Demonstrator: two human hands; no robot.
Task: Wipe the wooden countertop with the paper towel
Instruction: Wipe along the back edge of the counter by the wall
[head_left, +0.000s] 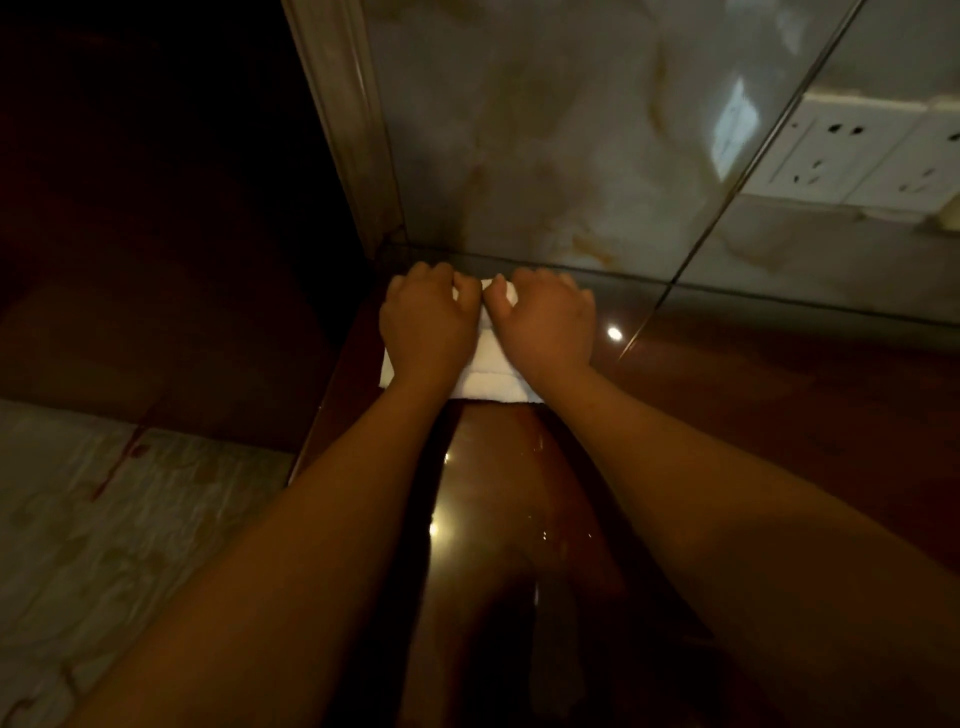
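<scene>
Mid-frame, left hand (423, 325) and right hand (545, 322), fingers curled, pinch the folded towel (491, 376) flat against the counter (727, 395) for even wiping pressure.

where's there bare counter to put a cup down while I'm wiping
Bare countertop runs right of the right hand, below the tiled wall and outlets. The glossy strip between your forearms is bare too. The far-left corner is taken: both hands, left hand included, press the paper towel there.

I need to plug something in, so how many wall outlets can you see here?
2: one outlet on the wall at upper right, a second outlet beside it, cut by the frame edge; more may lie beyond.
</scene>
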